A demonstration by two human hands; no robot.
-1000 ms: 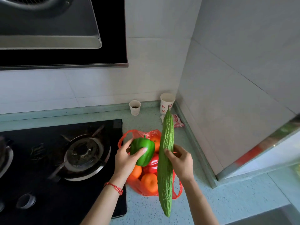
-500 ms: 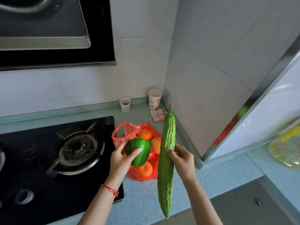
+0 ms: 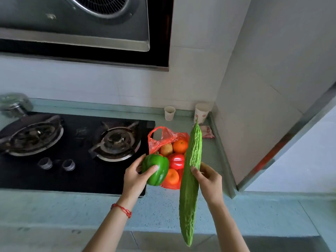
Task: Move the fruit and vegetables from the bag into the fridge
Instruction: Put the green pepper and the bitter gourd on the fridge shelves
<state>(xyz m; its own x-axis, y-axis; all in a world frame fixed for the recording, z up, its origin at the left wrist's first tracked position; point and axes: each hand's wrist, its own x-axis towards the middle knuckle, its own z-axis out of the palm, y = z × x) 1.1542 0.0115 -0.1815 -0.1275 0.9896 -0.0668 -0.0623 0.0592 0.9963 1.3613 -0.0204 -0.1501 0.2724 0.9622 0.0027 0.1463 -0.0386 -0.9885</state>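
My left hand (image 3: pixel 134 176) grips a green bell pepper (image 3: pixel 156 168) just above the near left side of the red plastic bag (image 3: pixel 160 136). A long bumpy bitter gourd (image 3: pixel 190 177) stands almost upright in my right hand (image 3: pixel 209 178), which holds it around its middle, in front of the bag's right side. The open bag lies on the counter and shows a red pepper (image 3: pixel 176 161), two oranges (image 3: pixel 180 146) and a brownish kiwi (image 3: pixel 166 149). The fridge's edge (image 3: pixel 291 140) rises at the right.
A black gas hob (image 3: pixel 76 151) with two burners fills the counter to the left of the bag. Two paper cups (image 3: pixel 169 113) and a small wrapper (image 3: pixel 207 131) stand in the back corner. A range hood (image 3: pixel 81 30) hangs above. The tiled side wall (image 3: pixel 263 115) is close on the right.
Both hands have lifted their vegetables up and back from the bag toward me. The view has pulled back and swung left, showing more hob and the counter's front edge.
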